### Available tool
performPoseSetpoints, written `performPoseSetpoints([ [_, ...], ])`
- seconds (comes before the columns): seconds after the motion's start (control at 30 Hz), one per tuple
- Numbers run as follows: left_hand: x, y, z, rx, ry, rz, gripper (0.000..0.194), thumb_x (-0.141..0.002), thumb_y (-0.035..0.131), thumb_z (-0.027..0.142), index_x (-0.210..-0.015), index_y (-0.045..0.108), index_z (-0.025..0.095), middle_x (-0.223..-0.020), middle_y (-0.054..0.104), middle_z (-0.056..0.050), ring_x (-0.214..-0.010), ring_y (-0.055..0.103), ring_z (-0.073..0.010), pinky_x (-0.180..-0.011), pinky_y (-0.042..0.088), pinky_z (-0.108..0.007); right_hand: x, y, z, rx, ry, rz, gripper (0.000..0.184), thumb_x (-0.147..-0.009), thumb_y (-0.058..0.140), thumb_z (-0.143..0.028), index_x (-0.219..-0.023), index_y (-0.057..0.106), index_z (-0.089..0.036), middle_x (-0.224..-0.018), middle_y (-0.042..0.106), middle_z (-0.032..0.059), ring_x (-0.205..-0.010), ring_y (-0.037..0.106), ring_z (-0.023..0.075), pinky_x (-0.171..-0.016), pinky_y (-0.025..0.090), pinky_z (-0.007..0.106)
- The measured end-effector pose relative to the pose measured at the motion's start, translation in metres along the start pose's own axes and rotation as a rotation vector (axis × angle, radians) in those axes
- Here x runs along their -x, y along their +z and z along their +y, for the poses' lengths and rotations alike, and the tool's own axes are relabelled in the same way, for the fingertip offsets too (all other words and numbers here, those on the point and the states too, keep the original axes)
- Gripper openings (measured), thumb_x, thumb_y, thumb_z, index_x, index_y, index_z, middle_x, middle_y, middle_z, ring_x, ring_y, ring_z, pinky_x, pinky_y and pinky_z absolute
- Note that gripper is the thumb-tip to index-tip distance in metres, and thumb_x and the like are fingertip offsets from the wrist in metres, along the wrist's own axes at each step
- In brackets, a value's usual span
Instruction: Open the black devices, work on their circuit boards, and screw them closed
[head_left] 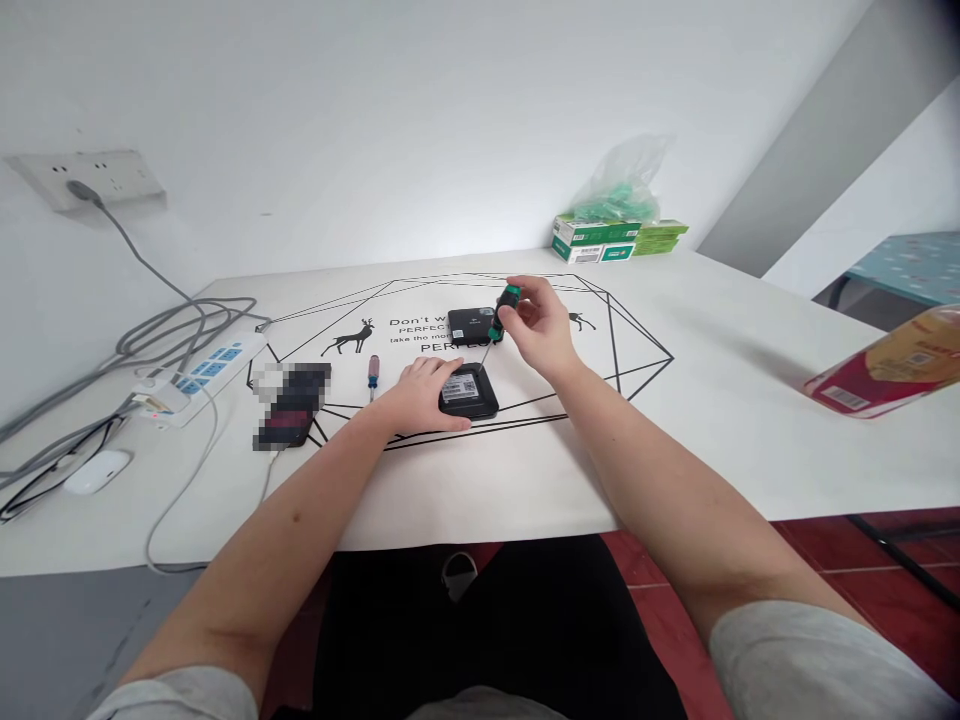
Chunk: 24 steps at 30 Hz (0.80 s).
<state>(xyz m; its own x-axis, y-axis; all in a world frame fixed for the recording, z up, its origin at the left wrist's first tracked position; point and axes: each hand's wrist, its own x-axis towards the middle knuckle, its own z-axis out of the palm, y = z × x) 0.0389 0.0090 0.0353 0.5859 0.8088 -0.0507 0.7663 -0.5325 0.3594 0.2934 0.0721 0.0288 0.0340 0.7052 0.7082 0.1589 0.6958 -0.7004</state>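
My right hand point(546, 328) is closed around the green-and-black handle of a screwdriver point(503, 314). Its thin shaft slants down to the upper edge of a small open black device point(484, 402) with a white label inside. My left hand point(417, 396) grips that device from its left side, thumb along the near edge and fingers at the far edge. Just beyond lies a black cover point(466, 328), partly behind the screwdriver. A second screwdriver point(373, 374), pinkish with a blue collar, lies on the table left of my left hand.
On the left are a pixelated phone point(304, 405) with a cable, a power strip point(206, 375), coiled grey cords and a white earbud case point(97, 471). Green boxes point(596, 235) with a plastic bag stand at the back wall. A red-and-yellow package point(889, 365) sits at the right.
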Motion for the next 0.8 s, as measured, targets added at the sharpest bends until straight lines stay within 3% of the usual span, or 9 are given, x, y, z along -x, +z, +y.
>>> performPoseSetpoints([
  [0.13, 0.006, -0.010, -0.006, -0.069, -0.082, -0.107, 0.139, -0.076, 0.073, 0.085, -0.181, 0.007, 0.024, -0.188, 0.012, -0.016, -0.172, 0.009, -0.0448, -0.137, 0.016, -0.061, 0.004, 0.003, -0.008, 0.117, -0.113, -0.040, 0.043, -0.097, 0.071, -0.056, -0.132, 0.067, -0.032, -0.108, 0.075, 0.0036, -0.080, 0.071, 0.0197, -0.075, 0.067, 0.041],
  [0.23, 0.011, -0.015, -0.014, -0.113, -0.210, -0.178, 0.151, -0.072, 0.070, 0.090, -0.181, -0.003, 0.016, -0.188, 0.003, -0.019, -0.173, 0.001, -0.0456, -0.138, 0.012, -0.063, 0.006, 0.007, -0.013, 0.192, -0.178, -0.086, 0.044, -0.098, 0.072, -0.054, -0.135, 0.069, -0.030, -0.118, 0.079, 0.0064, -0.081, 0.072, 0.0208, -0.080, 0.067, 0.044],
  [0.43, 0.011, -0.012, -0.022, -0.136, -0.230, -0.230, 0.148, -0.076, 0.062, 0.092, -0.179, -0.003, 0.008, -0.187, -0.004, -0.021, -0.174, 0.001, -0.0403, -0.140, 0.012, -0.054, 0.014, 0.020, -0.020, 0.240, -0.171, -0.069, 0.049, -0.100, 0.072, -0.056, -0.144, 0.068, -0.034, -0.122, 0.081, 0.0067, -0.089, 0.071, 0.0248, -0.085, 0.064, 0.050],
  [0.6, 0.013, -0.014, -0.019, -0.182, -0.261, -0.275, 0.148, -0.076, 0.058, 0.096, -0.179, 0.002, 0.006, -0.185, -0.007, -0.022, -0.173, -0.007, -0.0412, -0.140, 0.009, -0.055, 0.013, 0.021, -0.025, 0.233, -0.237, -0.049, 0.042, -0.113, 0.045, -0.054, -0.138, 0.073, -0.034, -0.110, 0.078, 0.0063, -0.104, 0.070, 0.0271, -0.103, 0.058, 0.055],
  [0.8, 0.015, -0.016, -0.017, -0.215, -0.257, -0.295, 0.150, -0.077, 0.054, 0.099, -0.179, 0.001, 0.003, -0.184, -0.011, -0.023, -0.173, -0.009, -0.0404, -0.140, 0.008, -0.055, 0.010, 0.019, -0.026, 0.213, -0.154, 0.000, 0.047, -0.101, 0.066, -0.067, -0.131, 0.074, -0.033, -0.098, 0.068, 0.0040, -0.089, 0.064, 0.0237, -0.088, 0.060, 0.047],
])
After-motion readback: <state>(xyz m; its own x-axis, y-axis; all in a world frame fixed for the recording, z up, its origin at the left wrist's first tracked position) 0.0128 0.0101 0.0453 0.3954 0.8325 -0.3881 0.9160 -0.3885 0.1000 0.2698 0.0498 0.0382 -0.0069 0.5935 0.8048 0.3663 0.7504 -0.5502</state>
